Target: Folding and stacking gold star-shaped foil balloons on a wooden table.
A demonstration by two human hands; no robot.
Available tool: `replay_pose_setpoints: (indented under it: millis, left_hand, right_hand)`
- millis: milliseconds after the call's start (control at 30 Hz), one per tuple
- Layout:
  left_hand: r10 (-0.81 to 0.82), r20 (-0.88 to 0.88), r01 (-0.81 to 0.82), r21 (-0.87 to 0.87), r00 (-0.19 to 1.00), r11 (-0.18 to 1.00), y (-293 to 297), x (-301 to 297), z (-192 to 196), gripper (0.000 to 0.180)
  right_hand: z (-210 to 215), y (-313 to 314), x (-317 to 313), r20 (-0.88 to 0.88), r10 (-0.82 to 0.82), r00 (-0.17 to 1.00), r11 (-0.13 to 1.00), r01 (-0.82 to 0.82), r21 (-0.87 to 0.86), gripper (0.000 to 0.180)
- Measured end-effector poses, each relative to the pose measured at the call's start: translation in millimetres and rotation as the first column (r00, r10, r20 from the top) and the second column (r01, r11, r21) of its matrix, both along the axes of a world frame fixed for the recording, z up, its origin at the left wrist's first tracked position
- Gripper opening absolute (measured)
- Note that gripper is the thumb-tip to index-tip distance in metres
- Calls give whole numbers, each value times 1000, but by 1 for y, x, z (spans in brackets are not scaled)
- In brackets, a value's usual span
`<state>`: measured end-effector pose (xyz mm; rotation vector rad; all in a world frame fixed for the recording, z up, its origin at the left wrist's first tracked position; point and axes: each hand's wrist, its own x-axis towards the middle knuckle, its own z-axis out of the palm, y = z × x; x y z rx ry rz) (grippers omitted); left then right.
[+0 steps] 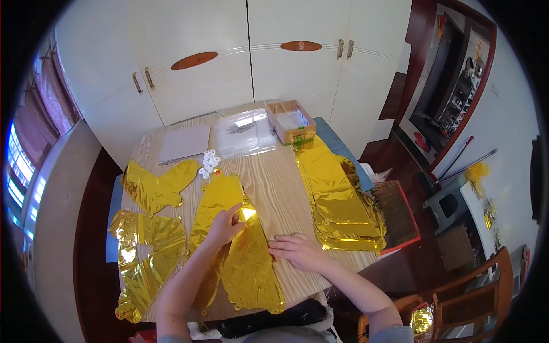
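In front of me a flat, uninflated gold foil balloon lies on the wood-grain table, its near end reaching the front edge. My left hand rests on the upper part of the foil, index finger stretched out and thumb apart. Palm down, my right hand lies on the table with its fingertips at the foil's right edge. More gold foil sheets spread out to the left, with another foil piece behind them. On the right is a stack of gold foil balloons.
Small white rings sit beyond the middle foil. Farther back are a light grey board, clear plastic bags and a wooden box. White cabinets line the far side. A wooden chair stands at right.
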<state>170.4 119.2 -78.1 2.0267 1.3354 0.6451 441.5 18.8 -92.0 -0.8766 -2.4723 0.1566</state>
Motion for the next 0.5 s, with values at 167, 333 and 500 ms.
replay_pose_setpoints:
  millis: [167,333,500]
  left_hand:
    - [-12,-11,13,36,1000,999,-1,2,2,66]
    - [39,-53,-40,-29,998,999,-4,8,9,61]
    - [122,1,-121,83,993,989,6,19,5,44]
  right_hand:
    - [-3,-2,1,43,16,999,1000,-16,21,42]
    - [-4,-2,2,65,27,998,999,-25,-26,37]
    - [-2,-4,1,57,16,998,999,-15,-30,32]
